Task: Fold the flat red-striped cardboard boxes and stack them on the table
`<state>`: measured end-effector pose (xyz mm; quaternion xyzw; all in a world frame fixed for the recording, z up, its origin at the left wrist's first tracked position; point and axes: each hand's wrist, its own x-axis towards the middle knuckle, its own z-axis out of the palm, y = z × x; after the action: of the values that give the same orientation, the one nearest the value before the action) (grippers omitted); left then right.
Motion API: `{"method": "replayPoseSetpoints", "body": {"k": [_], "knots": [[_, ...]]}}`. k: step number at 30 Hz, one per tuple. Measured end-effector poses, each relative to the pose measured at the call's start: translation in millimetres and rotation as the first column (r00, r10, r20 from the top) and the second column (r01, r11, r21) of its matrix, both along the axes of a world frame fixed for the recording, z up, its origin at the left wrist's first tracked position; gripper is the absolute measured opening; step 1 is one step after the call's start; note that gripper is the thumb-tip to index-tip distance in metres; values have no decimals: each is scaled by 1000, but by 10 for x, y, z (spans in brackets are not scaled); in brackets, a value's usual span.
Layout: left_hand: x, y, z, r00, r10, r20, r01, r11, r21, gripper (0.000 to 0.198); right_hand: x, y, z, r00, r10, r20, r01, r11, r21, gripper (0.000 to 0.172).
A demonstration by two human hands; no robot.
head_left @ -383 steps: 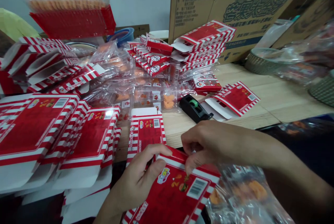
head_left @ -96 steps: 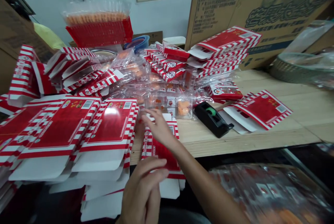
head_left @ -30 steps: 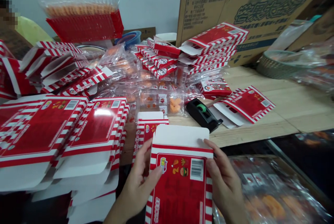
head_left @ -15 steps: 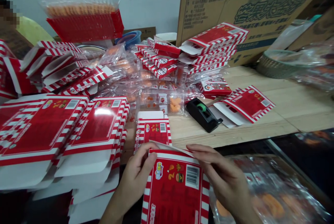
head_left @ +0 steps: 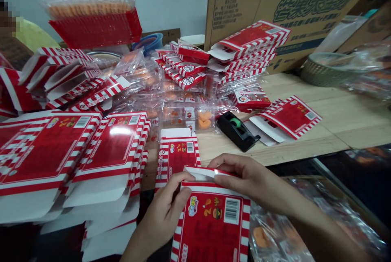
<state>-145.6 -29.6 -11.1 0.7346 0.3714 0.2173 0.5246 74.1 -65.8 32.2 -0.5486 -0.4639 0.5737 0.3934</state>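
A red and white striped cardboard box [head_left: 214,221] is held upright at the bottom middle, its barcode side toward me. My left hand [head_left: 171,201] pinches its upper left corner between thumb and fingers. At the top right edge my right hand [head_left: 235,174] grips the top flap, thumb in front and fingers behind. The box's top stands partly open, with a gap between flap and front panel. Just behind it lies another striped box [head_left: 180,156] with a white flap. The lower part of the held box runs out of view.
Stacks of flat boxes [head_left: 113,144] fill the left. A black tape dispenser [head_left: 238,132] stands beside an open box [head_left: 293,117]. Clear packs of orange pieces [head_left: 204,119] lie mid-table; more packs [head_left: 275,233] are at lower right. A large carton [head_left: 244,5] stands behind.
My right hand has moved onto the top flap, which now tilts up with its red edge showing. The box has shifted slightly right and down.
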Motion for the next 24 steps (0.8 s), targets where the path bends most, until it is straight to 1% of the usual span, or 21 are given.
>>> {"method": "replayPoseSetpoints", "body": {"k": [3, 5, 6, 8, 9, 11, 13, 14, 16, 18, 20, 21, 22, 24], "knots": [[10, -22, -39, 998, 15, 58, -13, 999, -36, 21, -54, -15, -72, 993, -100, 57, 96, 993, 68, 5], [51, -56, -65, 987, 70, 143, -51, 990, -134, 24, -75, -48, -93, 981, -116, 156, 98, 988, 116, 9], [79, -78, -71, 976, 114, 185, -75, 976, -204, 27, -80, -65, -90, 966, -115, 233, 83, 986, 142, 11], [132, -120, -67, 950, 201, 237, -115, 937, -331, 34, -87, -89, -58, 909, -108, 402, 33, 981, 190, 12], [152, -136, -57, 941, 231, 247, -130, 921, -366, 38, -90, -92, -35, 879, -100, 467, -3, 977, 215, 12], [161, -154, -35, 937, 244, 250, -140, 918, -370, 46, -93, -83, 14, 845, -74, 529, -90, 957, 277, 9], [126, -152, -29, 952, 204, 229, -127, 941, -313, 50, -85, -63, 55, 858, -12, 513, -184, 926, 329, 9], [95, -146, -36, 964, 166, 206, -110, 960, -258, 49, -73, -55, 73, 874, 26, 485, -220, 912, 347, 11], [21, -132, -68, 986, 82, 147, -68, 993, -100, 43, -32, -49, 102, 907, 111, 407, -270, 895, 356, 15], [-39, -121, -105, 994, 31, 103, -38, 997, 72, 36, 27, -62, 125, 923, 219, 317, -321, 893, 316, 20], [-66, -115, -126, 993, 37, 112, -59, 978, 201, 33, 83, -96, 128, 931, 295, 215, -341, 913, 224, 24], [-67, -114, -127, 990, 53, 133, -85, 966, 245, 32, 102, -118, 118, 944, 285, 165, -312, 934, 173, 23], [-62, -113, -123, 985, 72, 156, -114, 954, 279, 32, 112, -145, 98, 966, 230, 114, -245, 960, 134, 20], [-43, -116, -108, 976, 112, 186, -169, 929, 329, 30, 98, -203, 38, 999, 38, 13, -39, 994, 104, 9]]}}
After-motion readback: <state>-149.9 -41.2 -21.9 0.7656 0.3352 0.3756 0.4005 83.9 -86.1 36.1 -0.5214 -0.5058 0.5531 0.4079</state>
